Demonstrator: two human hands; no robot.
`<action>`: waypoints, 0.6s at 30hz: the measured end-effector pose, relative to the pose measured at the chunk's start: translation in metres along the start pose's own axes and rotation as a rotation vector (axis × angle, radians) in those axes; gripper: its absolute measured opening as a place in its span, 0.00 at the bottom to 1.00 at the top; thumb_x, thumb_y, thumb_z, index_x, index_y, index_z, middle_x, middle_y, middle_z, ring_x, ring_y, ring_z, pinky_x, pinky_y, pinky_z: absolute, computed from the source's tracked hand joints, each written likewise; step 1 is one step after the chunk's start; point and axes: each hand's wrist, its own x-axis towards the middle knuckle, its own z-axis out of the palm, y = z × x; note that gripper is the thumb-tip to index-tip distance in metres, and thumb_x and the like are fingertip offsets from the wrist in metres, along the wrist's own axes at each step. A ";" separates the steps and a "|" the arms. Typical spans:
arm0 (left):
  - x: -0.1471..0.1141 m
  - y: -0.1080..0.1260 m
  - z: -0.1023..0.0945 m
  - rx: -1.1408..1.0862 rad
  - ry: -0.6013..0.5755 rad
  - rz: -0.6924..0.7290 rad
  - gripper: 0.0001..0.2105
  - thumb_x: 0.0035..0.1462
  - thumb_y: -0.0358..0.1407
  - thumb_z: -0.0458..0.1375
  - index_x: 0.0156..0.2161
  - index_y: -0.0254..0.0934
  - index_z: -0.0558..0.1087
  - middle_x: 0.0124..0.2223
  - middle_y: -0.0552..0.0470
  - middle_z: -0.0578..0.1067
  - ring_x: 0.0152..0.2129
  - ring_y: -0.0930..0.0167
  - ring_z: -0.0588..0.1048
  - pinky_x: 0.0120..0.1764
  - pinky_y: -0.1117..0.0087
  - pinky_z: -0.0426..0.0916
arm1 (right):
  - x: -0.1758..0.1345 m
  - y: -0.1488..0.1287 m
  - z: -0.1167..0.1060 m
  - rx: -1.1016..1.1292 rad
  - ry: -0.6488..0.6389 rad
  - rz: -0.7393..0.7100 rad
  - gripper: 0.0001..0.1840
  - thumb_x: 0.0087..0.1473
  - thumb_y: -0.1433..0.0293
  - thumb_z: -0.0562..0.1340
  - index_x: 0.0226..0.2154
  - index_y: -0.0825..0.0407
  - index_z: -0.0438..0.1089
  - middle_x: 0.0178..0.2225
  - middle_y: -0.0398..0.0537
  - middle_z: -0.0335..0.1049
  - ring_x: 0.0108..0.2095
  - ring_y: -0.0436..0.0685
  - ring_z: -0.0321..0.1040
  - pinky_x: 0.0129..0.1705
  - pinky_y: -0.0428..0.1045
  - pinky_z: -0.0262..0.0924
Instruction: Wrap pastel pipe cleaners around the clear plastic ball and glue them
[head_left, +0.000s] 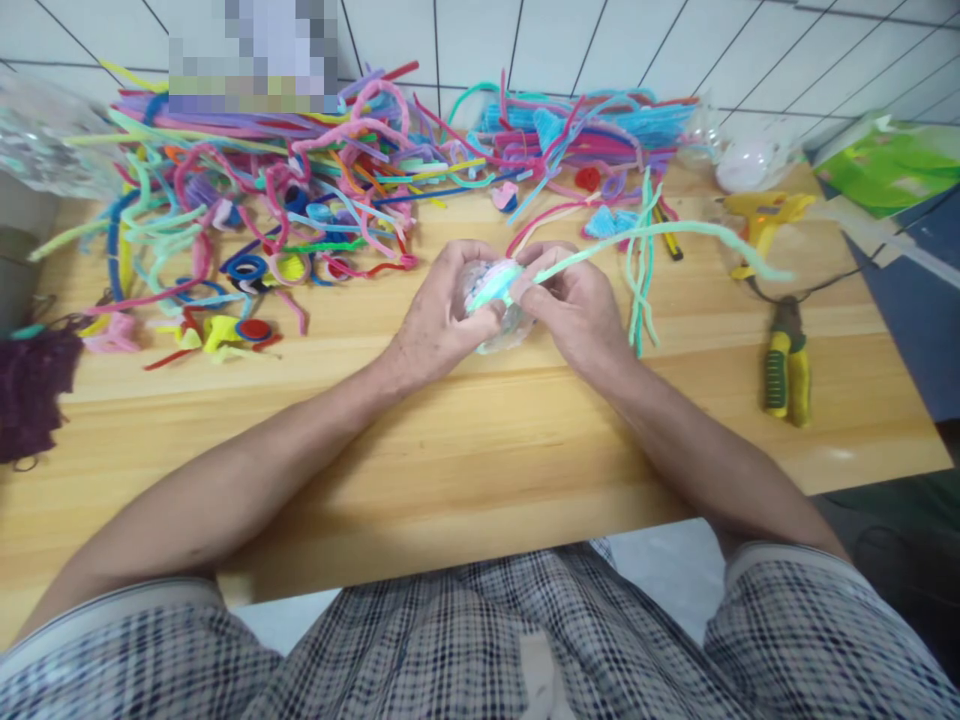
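Observation:
Above the middle of the table, my left hand (448, 312) is closed around a clear plastic ball (501, 338) with pastel pipe cleaner strips on it. My right hand (574, 308) pinches a mint green pipe cleaner (652, 230) against the ball's upper right side. Its long free end arches out to the right. The right fingertips hide part of the ball. Just beyond my right hand lie a few loose green pipe cleaners (640, 290), crossing under the held one.
Tangled, colourful pipe cleaners (285, 180) cover the table's back and left. At right are a yellow glue gun (761, 222) with a cord, yellow-and-black pliers (786, 368), a cutter knife (670, 235) and clear balls (742, 163). Purple fabric (37, 385) sits at far left.

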 end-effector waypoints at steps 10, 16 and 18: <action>-0.003 -0.004 -0.007 0.023 -0.039 0.026 0.28 0.69 0.64 0.62 0.61 0.48 0.71 0.58 0.43 0.78 0.56 0.53 0.78 0.64 0.44 0.75 | 0.002 0.003 0.002 0.057 -0.020 0.015 0.27 0.53 0.44 0.79 0.36 0.44 0.72 0.40 0.44 0.71 0.37 0.55 0.68 0.34 0.52 0.66; -0.003 -0.003 -0.008 0.035 -0.047 0.027 0.31 0.70 0.68 0.58 0.62 0.47 0.71 0.58 0.43 0.78 0.54 0.54 0.79 0.61 0.47 0.77 | 0.002 0.003 0.004 0.065 -0.006 0.011 0.24 0.54 0.48 0.79 0.36 0.45 0.72 0.43 0.45 0.73 0.35 0.54 0.67 0.33 0.51 0.67; -0.003 -0.005 -0.008 0.051 -0.049 0.033 0.33 0.69 0.69 0.59 0.62 0.46 0.70 0.56 0.43 0.77 0.51 0.55 0.79 0.57 0.48 0.78 | 0.003 0.003 0.002 0.048 -0.005 0.008 0.24 0.53 0.48 0.80 0.36 0.45 0.73 0.43 0.45 0.74 0.35 0.53 0.67 0.35 0.52 0.67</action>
